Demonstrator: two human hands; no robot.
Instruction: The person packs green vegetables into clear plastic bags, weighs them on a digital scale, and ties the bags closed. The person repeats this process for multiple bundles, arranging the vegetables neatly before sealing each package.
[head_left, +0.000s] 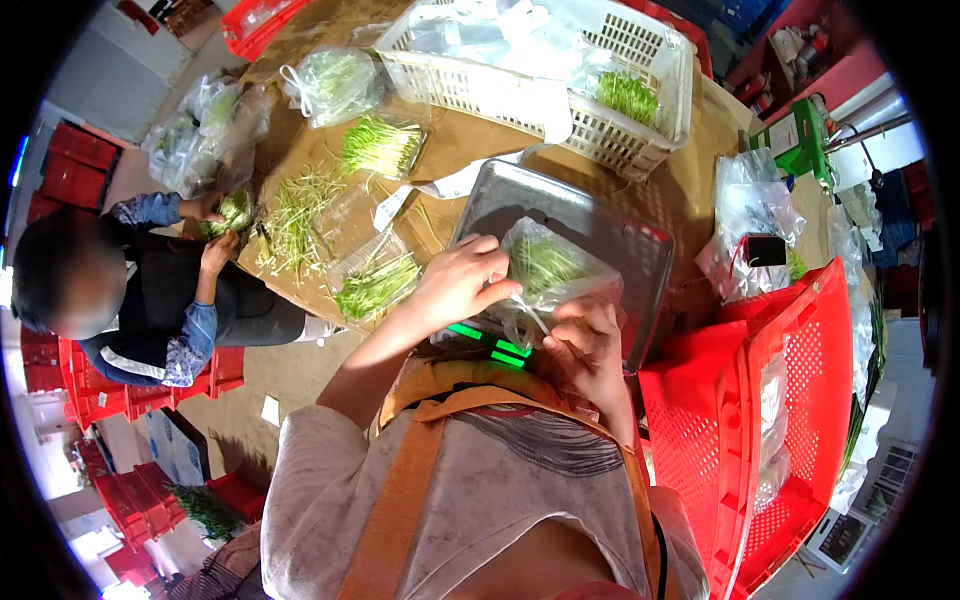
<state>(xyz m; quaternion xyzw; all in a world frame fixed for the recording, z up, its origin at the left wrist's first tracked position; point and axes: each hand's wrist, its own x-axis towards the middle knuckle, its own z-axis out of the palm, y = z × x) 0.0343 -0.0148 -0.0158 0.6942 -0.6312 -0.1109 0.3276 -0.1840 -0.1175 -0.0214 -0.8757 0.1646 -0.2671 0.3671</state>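
Observation:
A clear plastic bag of green sprouts (546, 264) is held above the steel pan of a weighing scale (570, 196). My left hand (474, 279) pinches the bag's gathered neck from the left side. On the right, my right hand (589, 337) grips a thin white strip at the neck, its fingers closed on it. Green digits glow on the scale display (510, 352) below the bag. A clear tray of cut sprouts (379, 281) lies left of my left hand, and another tray of sprouts (381, 146) sits farther back.
Loose sprouts (296, 221) lie on the table's left. A white plastic crate (480, 90) with bags and sprouts stands at the back, a red crate (690, 442) at the right. At the left a co-worker (157, 277) handles greens beside filled bags (202, 135). A phone (765, 251) rests on bags.

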